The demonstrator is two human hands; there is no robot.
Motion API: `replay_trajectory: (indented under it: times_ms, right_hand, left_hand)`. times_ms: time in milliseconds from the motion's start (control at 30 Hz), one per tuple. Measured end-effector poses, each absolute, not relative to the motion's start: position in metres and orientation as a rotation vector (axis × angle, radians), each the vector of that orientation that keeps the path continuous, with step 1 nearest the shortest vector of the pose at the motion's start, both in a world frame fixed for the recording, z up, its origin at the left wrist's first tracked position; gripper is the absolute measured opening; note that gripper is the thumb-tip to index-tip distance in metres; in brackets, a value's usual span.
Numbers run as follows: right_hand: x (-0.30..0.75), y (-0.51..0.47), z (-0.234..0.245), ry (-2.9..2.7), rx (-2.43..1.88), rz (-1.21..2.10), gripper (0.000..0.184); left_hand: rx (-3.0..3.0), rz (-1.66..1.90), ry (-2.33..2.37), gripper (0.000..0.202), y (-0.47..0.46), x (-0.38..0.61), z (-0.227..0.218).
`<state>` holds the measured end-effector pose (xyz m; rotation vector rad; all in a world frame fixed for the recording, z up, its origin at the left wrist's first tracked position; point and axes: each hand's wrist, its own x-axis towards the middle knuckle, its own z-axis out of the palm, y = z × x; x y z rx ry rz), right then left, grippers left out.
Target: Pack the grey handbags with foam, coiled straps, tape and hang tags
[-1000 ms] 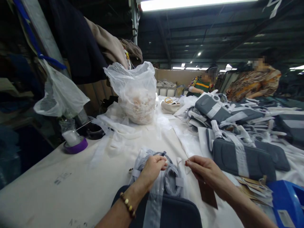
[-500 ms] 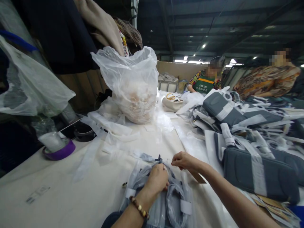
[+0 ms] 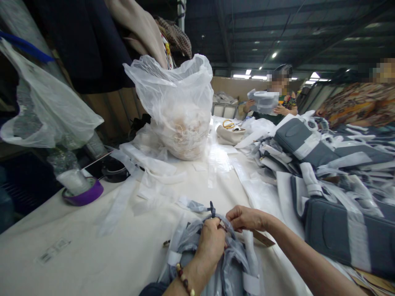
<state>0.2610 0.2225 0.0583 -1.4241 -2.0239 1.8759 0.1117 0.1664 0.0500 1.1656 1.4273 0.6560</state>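
My left hand [image 3: 211, 243], a bead bracelet on its wrist, is closed on the gathered top of a grey item wrapped in clear plastic [image 3: 216, 263] at the near edge of the white table [image 3: 92, 255]. A dark loop [image 3: 212, 209] sticks up just above its fingers. My right hand [image 3: 247, 218] is pinched shut right beside it, touching the same gathered spot; what its fingertips hold is too small to make out. A brown card tag [image 3: 262, 238] lies under my right wrist.
A full clear plastic bag [image 3: 177, 109] stands at mid table, with loose plastic strips [image 3: 148, 172] around it. A purple tape roll [image 3: 83, 196] with a cup sits left. Grey padded items [image 3: 342, 230] are piled right. Two other people [image 3: 277, 98] work at the far end.
My right hand has moved left and closed in against my left hand at the top of the wrapped item. The view has tilted lower and closer to the table.
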Motion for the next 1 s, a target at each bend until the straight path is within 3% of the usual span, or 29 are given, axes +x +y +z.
replay_trajectory:
  times_ms: [233,600,767,1000]
  right_hand:
    - [0.258,0.220,0.072,-2.135,-1.612,1.602,0.016]
    - [0.252,0.206,0.115,-2.584,-1.808,0.600,0.020]
    - [0.260,0.208,0.122,-2.474,-1.889,0.823,0.003]
    - [0.258,0.212,0.133,-2.052,-1.738,1.367,0.027]
  left_hand:
    - [1.259,0.682,1.470,0.021,0.167,0.112,0.052]
    - [1.341,0.820,1.412,0.023,0.160,0.103,0.084]
    - [1.244,0.965,1.237,0.014,0.152,0.100,0.079]
    - [0.920,1.063,0.925,0.019,0.142,0.092,0.074]
